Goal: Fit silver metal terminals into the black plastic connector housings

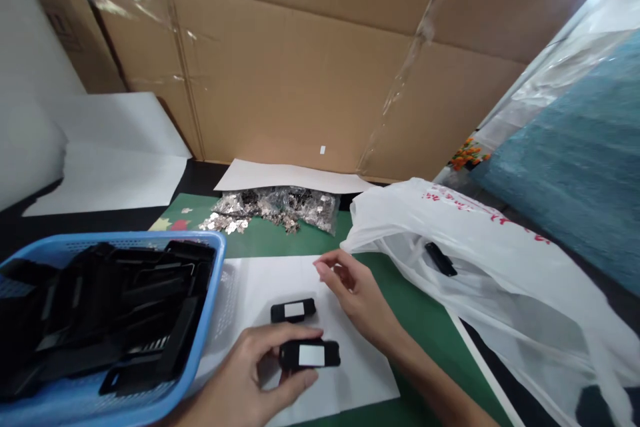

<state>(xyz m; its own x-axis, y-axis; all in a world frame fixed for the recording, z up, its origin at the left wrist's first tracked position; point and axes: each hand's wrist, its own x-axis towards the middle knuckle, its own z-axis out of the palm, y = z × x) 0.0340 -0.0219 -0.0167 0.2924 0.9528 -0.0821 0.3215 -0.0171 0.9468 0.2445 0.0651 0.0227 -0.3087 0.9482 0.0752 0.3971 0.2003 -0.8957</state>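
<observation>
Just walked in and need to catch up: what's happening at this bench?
A person works over a white sheet on a green mat. The left hand pinches a black part with a white panel; a second part lies on the sheet just beyond it. The right hand hovers open, holding nothing. A blue basket of black parts sits to the left, a white bag to the right.

Two flat black white-windowed pieces (309, 353) on paper

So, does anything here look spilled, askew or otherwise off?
Yes: small silvery metal pieces have spilled out of the clear bag onto the green mat. One black part also lies alone inside the white plastic bag.
</observation>
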